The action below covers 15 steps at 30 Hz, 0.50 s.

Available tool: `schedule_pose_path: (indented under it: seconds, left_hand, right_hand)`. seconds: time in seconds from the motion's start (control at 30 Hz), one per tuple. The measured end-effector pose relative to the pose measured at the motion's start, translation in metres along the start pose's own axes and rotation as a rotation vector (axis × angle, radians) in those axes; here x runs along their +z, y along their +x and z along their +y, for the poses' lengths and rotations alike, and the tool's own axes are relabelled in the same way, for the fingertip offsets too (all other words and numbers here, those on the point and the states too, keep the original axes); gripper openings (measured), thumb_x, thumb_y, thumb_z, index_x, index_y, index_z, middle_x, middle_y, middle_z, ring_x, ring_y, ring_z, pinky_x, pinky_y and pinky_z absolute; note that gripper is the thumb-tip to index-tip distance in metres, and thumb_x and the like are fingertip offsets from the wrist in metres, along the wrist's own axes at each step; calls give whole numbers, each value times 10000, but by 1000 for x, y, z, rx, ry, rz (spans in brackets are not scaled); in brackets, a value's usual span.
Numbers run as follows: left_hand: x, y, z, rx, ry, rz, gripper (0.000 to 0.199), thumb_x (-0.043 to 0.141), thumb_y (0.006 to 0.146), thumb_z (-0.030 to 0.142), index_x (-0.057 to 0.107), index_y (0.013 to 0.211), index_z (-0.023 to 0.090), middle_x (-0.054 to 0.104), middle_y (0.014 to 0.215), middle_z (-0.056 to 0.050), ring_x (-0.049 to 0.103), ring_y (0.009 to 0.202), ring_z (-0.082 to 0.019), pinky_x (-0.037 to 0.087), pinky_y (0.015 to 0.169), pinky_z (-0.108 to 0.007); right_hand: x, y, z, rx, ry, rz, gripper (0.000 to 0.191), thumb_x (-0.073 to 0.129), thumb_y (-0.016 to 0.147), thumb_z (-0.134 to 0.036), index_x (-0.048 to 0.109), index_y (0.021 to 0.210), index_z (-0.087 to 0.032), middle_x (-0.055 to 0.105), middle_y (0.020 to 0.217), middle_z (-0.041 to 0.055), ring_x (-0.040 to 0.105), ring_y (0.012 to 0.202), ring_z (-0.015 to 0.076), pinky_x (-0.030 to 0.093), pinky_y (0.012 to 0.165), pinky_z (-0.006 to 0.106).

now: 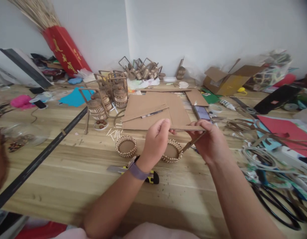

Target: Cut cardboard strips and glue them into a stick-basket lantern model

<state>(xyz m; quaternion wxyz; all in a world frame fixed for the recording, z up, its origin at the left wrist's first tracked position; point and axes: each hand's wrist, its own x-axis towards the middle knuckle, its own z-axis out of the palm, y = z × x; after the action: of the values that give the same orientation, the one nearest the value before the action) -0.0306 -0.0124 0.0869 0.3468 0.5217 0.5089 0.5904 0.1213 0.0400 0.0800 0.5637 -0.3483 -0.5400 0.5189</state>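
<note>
A narrow, straight-edged cardboard strip (184, 127) spans the gap between left hand (155, 141) and right hand (209, 141), fingers pinching either end. Below, two round, ridged baskets (125, 154) stand on a grained wooden table (183, 205), which opens between the forearms. A utility knife (153, 178) lies beneath the left wrist; flat cardboard (143, 102) bears a pen (153, 114) beyond.

Head-worn view, forward and down (fairly near) over the table (79, 174)
</note>
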Motion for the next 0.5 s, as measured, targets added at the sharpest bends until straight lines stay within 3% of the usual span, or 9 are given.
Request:
schedule_pose_path:
  seconds: [0.1, 0.23, 0.37, 0.43, 0.5]
  left_hand:
    - [-3, -1, 0, 12, 56, 16, 392, 352, 1012, 411, 536, 731, 209, 665, 766, -23, 631, 806, -158, 490, 770, -282]
    - [-21, -18, -9, 88, 244, 126, 345, 358, 1031, 426, 617, 1050, 199, 696, 1114, -87, 620, 1111, -202, 483, 986, -360]
    - [-54, -50, -27, 205, 822, 177, 287, 569, 952, 361, 594, 1165, 170, 626, 1267, -147, 446, 1341, -347, 334, 1139, -574]
    - [-71, -65, -40, 117, 1092, 225, 372, 668, 880, 293, 586, 1216, 157, 565, 1350, -189, 328, 1409, -440, 262, 1130, -688]
    - [-86, -76, -53, 13, 1220, 265, 450, 713, 838, 254, 576, 1258, 164, 483, 1435, -218, 288, 1422, -484, 277, 1093, -733]
  right_hand:
    - [-1, 2, 8, 13, 2, 16, 331, 644, 740, -422, 485, 506, -250, 474, 602, -1, 523, 689, 194, 481, 739, 362]
    - [-8, 1, 24, 31, 27, 116, 390, 617, 784, -602, 571, 601, -261, 554, 639, 5, 579, 701, 210, 508, 809, 410]
    - [-15, -5, 34, 43, 15, 216, 485, 540, 825, -708, 651, 709, -251, 618, 745, 33, 612, 780, 211, 494, 869, 409]
    - [-20, -11, 36, 27, 11, 308, 453, 554, 841, -669, 635, 698, -247, 612, 759, 39, 612, 779, 208, 493, 855, 407]
    - [-25, -18, 36, -6, -38, 387, 392, 572, 851, -610, 612, 703, -249, 601, 782, 37, 609, 771, 202, 496, 812, 398]
